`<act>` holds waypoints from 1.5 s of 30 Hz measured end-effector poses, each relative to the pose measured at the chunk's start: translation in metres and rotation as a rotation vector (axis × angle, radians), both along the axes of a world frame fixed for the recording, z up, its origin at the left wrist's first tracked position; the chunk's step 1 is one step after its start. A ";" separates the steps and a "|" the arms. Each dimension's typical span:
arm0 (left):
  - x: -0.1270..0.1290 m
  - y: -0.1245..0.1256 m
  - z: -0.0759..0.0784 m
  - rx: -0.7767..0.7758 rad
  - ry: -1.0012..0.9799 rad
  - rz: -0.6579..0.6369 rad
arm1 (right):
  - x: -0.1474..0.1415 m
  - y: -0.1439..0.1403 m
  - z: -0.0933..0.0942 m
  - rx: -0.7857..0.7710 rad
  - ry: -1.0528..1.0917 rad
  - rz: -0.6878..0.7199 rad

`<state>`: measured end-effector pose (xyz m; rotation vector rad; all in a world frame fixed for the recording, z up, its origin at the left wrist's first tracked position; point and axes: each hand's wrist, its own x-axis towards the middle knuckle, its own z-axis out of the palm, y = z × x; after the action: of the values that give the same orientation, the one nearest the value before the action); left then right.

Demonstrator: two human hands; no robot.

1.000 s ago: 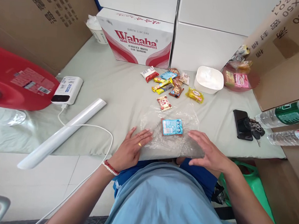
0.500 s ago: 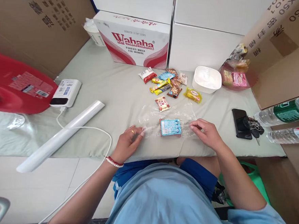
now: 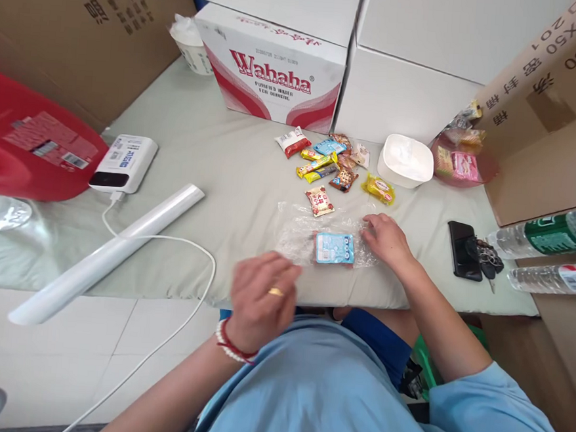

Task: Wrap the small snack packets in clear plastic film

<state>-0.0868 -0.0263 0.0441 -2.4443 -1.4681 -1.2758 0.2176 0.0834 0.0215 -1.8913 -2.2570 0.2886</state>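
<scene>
A blue-fronted snack packet (image 3: 334,248) lies on a crinkled sheet of clear plastic film (image 3: 294,233) near the table's front edge. My right hand (image 3: 389,240) rests at the film's right side, fingers apart and touching it. Raised above the table edge, left of the packet, my left hand (image 3: 264,296) has bent fingers smeared by motion; whether they hold anything does not show. Just beyond the film lies a cream-and-red snack packet (image 3: 320,200). Several more wrapped snacks (image 3: 317,165) are heaped behind it, with a yellow packet (image 3: 378,189) to their right.
A white bowl (image 3: 406,160) and a reddish snack bowl (image 3: 456,165) stand at the back right. Phone (image 3: 464,250), keys and water bottles (image 3: 553,234) lie at the right. A roll of film (image 3: 112,250), a cable and a white device (image 3: 124,164) occupy the left.
My left hand has come off the film's left side and risen toward my body. My right hand stays at the film's right side, its fingers now more spread. The view has shifted slightly.
</scene>
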 end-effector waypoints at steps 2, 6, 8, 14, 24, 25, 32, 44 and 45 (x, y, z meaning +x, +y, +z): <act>0.025 0.006 0.004 -0.195 0.147 -0.138 | -0.008 0.010 0.008 0.095 -0.017 0.054; 0.062 0.038 -0.009 -0.400 0.344 -0.152 | -0.038 0.040 0.018 0.068 0.019 0.216; 0.069 0.051 -0.017 -0.442 0.410 -0.147 | -0.054 0.053 0.018 -0.045 -0.043 0.225; 0.068 0.055 -0.025 -0.415 0.468 -0.136 | -0.067 0.076 0.013 -0.301 -0.144 0.114; 0.072 0.052 -0.030 -0.478 0.484 -0.143 | -0.045 0.042 0.056 -0.054 0.161 0.533; 0.072 0.051 -0.031 -0.476 0.478 -0.138 | -0.044 0.030 0.059 -0.043 0.130 0.573; 0.073 0.045 -0.033 -0.474 0.429 -0.107 | -0.037 -0.037 0.036 -0.122 0.062 0.585; 0.061 0.049 -0.059 -0.595 -0.232 0.005 | -0.046 -0.067 -0.017 0.070 0.388 0.451; 0.058 0.051 -0.059 -0.627 -0.308 0.018 | -0.045 -0.067 -0.017 0.051 0.380 0.449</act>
<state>-0.0290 0.0251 -0.0152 -2.6410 -2.2610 -1.4039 0.1721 0.0163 0.0043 -1.1603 -2.3536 0.5882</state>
